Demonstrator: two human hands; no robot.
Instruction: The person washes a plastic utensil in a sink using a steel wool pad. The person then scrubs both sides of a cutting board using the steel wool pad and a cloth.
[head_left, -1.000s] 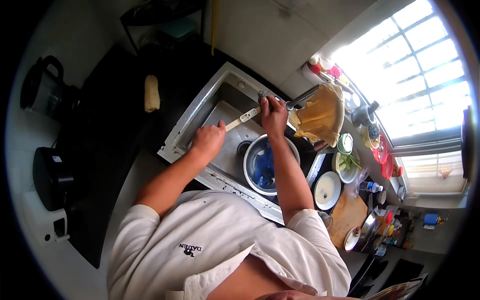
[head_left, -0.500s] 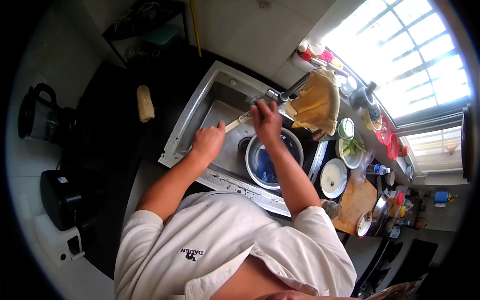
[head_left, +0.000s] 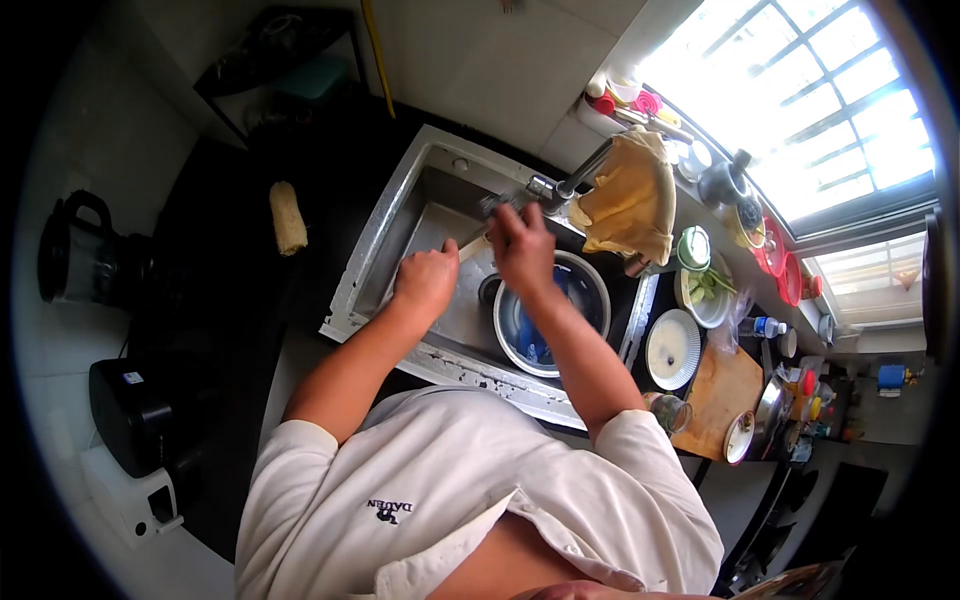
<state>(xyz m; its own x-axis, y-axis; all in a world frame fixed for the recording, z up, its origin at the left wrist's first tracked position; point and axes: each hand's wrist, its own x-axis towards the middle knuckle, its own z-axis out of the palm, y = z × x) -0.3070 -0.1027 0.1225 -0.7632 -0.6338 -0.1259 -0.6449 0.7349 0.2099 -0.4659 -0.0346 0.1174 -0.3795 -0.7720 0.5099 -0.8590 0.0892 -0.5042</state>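
My left hand (head_left: pixel 427 282) is closed round a pale, narrow-handled utensil (head_left: pixel 473 243) above the steel sink (head_left: pixel 428 228). Its far end runs under my right hand (head_left: pixel 522 245), so its full shape is hidden. The fingers of my right hand are bent and partly blurred, pressed on a grey, shiny, wiry-looking scourer (head_left: pixel 494 204) at the utensil's far end. Below my right forearm, inside the sink, sits a round metal basin (head_left: pixel 606 318) with bluish water or contents. The faucet (head_left: pixel 546 190) is just beyond my right hand.
A yellowish cloth (head_left: pixel 632 198) hangs over the faucet neck. On the right stand a white ribbed plate (head_left: pixel 672 349), a bowl of green pieces (head_left: pixel 708 296), a glass jar (head_left: pixel 668 412) and a wooden board (head_left: pixel 722 396). A loofah-like roll (head_left: pixel 288 218) lies on the dark left counter.
My right hand has shifted slightly left and down along the utensil, carrying the scourer. The left hand has moved a little to the right. The whole view has tilted slightly.
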